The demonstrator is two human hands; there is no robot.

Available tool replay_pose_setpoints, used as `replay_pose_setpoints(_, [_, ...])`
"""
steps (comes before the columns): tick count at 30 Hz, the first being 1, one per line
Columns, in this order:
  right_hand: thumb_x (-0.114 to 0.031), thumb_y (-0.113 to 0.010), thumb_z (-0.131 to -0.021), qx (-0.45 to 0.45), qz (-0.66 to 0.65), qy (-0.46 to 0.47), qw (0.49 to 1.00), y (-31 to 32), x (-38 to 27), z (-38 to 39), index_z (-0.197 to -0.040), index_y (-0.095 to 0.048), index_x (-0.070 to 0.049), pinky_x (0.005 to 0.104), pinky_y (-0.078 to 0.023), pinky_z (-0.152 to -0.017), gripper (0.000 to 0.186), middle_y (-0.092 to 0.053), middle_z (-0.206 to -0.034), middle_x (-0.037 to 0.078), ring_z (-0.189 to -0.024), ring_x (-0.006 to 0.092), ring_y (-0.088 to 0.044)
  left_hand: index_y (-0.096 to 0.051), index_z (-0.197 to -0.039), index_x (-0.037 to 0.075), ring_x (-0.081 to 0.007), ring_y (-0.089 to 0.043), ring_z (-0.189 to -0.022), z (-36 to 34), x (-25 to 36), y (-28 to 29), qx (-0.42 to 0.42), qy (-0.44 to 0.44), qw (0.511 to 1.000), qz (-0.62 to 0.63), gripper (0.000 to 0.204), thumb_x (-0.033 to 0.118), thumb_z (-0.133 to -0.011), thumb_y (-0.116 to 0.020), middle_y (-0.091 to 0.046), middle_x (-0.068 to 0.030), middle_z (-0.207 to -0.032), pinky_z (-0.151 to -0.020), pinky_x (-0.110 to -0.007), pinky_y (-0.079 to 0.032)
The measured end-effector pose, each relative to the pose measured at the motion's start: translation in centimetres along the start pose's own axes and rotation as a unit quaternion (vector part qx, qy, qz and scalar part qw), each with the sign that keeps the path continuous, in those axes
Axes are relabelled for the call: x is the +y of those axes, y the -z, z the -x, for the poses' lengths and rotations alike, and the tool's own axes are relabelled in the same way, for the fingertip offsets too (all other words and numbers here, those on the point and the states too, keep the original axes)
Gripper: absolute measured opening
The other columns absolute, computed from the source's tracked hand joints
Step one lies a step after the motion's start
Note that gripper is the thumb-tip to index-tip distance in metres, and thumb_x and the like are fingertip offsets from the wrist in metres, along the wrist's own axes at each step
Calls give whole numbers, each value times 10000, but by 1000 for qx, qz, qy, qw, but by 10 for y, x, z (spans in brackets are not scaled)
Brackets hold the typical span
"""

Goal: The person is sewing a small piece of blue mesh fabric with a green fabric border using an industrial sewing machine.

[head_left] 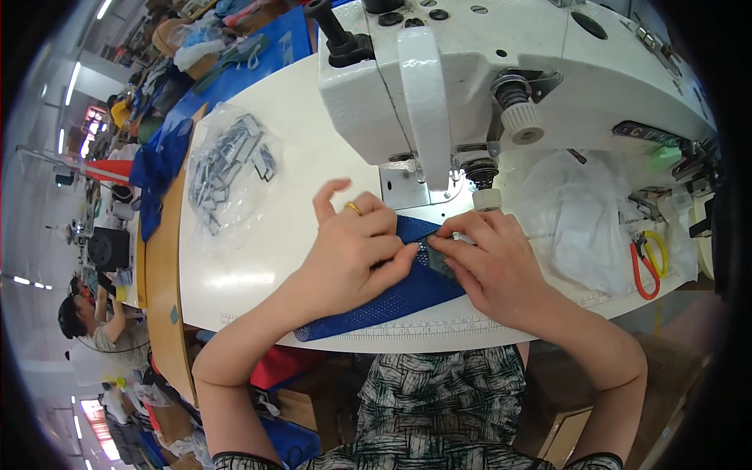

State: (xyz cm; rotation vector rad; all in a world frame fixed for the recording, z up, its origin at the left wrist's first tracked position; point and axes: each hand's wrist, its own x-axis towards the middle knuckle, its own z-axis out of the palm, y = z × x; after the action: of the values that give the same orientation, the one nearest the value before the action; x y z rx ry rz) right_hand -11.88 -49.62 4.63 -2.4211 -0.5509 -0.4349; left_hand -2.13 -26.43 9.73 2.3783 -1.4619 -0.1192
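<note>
A piece of blue mesh fabric [384, 307] lies folded on the white sewing table, just in front of the sewing machine's needle area. My left hand [352, 249] is over its left part, thumb and forefinger pinched together at the cloth, with a ring on one finger and the little finger raised. From the right, my right hand [493, 270] pinches a small grey-green piece [435, 258] against the fabric's edge. My fingers partly cover that piece, so its kind cannot be made out. Both hands are close together, and the fabric between them is bent upward.
The white sewing machine [462, 86] stands right behind my hands. A clear bag [231, 168] of grey strip-like pieces lies at left. Crumpled clear plastic [583, 219] and red-and-yellow-handled snips [646, 265] are at right. A ruler strip [407, 327] edges the table. Another person [106, 325] sits far left.
</note>
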Motion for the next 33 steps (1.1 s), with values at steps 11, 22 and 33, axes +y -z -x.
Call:
replay_pose_setpoints(11, [-44, -748, -799, -7, -2, -20, 1000, 3, -5, -3, -1141, -730, -56, 390, -446, -872, 343, -649, -1157, 35, -1106, 241, -587, -807, -1051, 133, -225, -616, -1128, 0, -7, -22, 67, 25, 997, 31, 250, 52, -825, -738, -635, -16, -1029, -1227, -667, -148])
replay_pose_setpoints(22, [-38, -708, -725, -81, -57, 30, 995, 8, 0, -1, -1103, -797, -138, 379, -428, -806, 401, -558, -952, -8, -912, 218, -538, -819, -1026, 88, -263, -595, -903, -11, -12, -16, 55, 66, 989, 122, 188, 79, -843, -777, -674, -62, -958, -841, -379, -449])
replay_pose_setpoints(33, [-16, -705, -775, -67, -29, 5, 997, 7, -5, -2, -1188, -751, -99, 379, -425, -812, 424, -585, -1004, 14, -926, 229, -559, -835, -984, 83, -244, -610, -884, -17, -16, -20, 43, 111, 977, 175, 200, 115, -789, -861, -690, -57, -894, -800, -368, -516])
